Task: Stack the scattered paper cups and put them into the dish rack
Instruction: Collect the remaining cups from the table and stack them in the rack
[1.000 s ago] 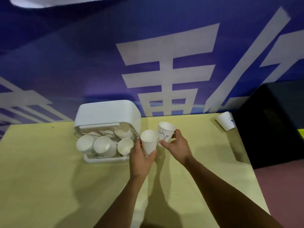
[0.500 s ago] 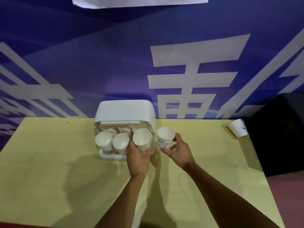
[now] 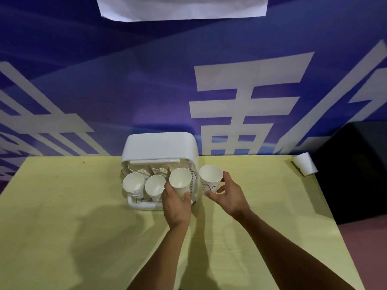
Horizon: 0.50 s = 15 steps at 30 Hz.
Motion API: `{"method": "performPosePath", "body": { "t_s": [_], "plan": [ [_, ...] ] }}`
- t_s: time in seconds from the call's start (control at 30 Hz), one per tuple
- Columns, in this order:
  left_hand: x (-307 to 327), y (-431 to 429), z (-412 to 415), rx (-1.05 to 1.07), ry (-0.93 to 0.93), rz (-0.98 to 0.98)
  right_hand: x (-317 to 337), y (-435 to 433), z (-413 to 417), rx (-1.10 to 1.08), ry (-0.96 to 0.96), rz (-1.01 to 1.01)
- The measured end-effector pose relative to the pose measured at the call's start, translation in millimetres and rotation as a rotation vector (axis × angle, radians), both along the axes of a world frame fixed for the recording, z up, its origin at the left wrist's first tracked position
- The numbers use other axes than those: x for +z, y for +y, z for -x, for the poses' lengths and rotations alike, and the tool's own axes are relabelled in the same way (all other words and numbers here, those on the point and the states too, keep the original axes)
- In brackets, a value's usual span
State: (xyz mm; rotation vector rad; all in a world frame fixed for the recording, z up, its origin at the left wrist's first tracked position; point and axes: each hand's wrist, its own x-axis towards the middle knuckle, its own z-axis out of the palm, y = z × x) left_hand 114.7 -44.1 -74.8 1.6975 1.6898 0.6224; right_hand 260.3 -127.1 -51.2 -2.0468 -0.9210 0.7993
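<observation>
L hand point(image 3: 177, 203) grips plain white paper cup point(image 3: 180, 181), tilted mouth-up over white plastic dish rack's point(image 3: 160, 146) rt slot, beside two stacks; R hand point(image 3: 229, 194) pinches bunny-print cup point(image 3: 210, 181) just rt.

Both arms bare, reaching forward from the lower edge. The left forearm point(image 3: 165, 254) runs nearly straight up the view; the left grip point(image 3: 177, 204), back of hand upward, wraps thumb and fingers round the lower wall of a plain cup point(image 3: 180, 181). The right forearm point(image 3: 282, 252) angles in from the right; the right grip point(image 3: 229, 195) pinches a printed cup point(image 3: 210, 178) near its base. The two do not touch.
</observation>
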Motion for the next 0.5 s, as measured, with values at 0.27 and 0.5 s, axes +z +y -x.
{"method": "performPosePath", "body": {
  "t_s": [0.27,0.5],
  "plan": [
    [-6.7,3.5,3.8,-0.001,-0.019,-0.001,-2.6,-2.6,10.5,0.039,-0.002,0.016],
    [-7.7,2.6,12.4,-0.016,-0.031,0.008,-0.8,0.2,9.4,0.042,-0.008,0.001]
  ]
}}
